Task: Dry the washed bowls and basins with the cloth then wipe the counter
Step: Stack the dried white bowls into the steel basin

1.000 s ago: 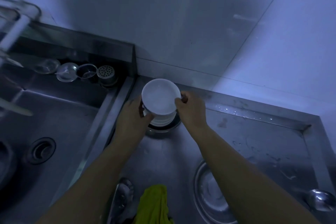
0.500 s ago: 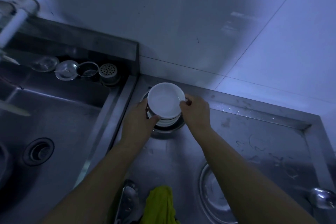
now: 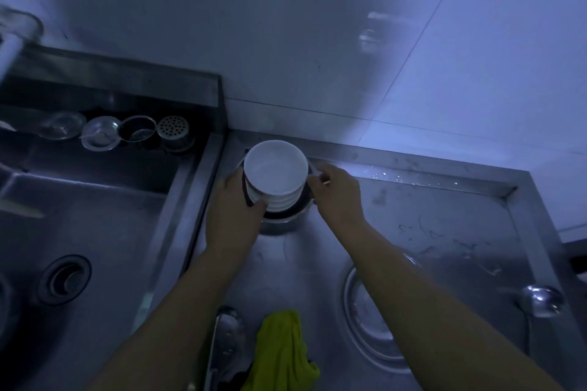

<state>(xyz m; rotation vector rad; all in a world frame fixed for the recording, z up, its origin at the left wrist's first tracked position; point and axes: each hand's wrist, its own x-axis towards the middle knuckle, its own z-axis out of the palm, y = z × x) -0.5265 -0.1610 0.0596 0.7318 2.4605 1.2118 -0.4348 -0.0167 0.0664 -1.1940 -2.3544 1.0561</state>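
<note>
A stack of white bowls (image 3: 275, 168) stands in a dark round steel basin (image 3: 282, 220) at the back left corner of the wet steel counter (image 3: 444, 216). My left hand (image 3: 233, 216) grips the stack's left side, thumb across its front. My right hand (image 3: 336, 190) is at the stack's right side, its curled fingertips against the rim. The yellow-green cloth (image 3: 279, 349) lies crumpled near the counter's front edge, between my forearms. A shallow steel basin (image 3: 365, 324) lies on the counter, partly hidden by my right forearm.
A steel sink (image 3: 95, 225) with a drain (image 3: 63, 279) lies to the left; several strainers and cups (image 3: 136, 130) line its back ledge. A ladle (image 3: 541, 298) rests at the counter's right, a steel utensil (image 3: 227, 336) by the cloth. Tiled wall (image 3: 349, 41) behind.
The top white bowl, held tilted above the stack before, now sits level on it. Both hands have stayed at its sides.
</note>
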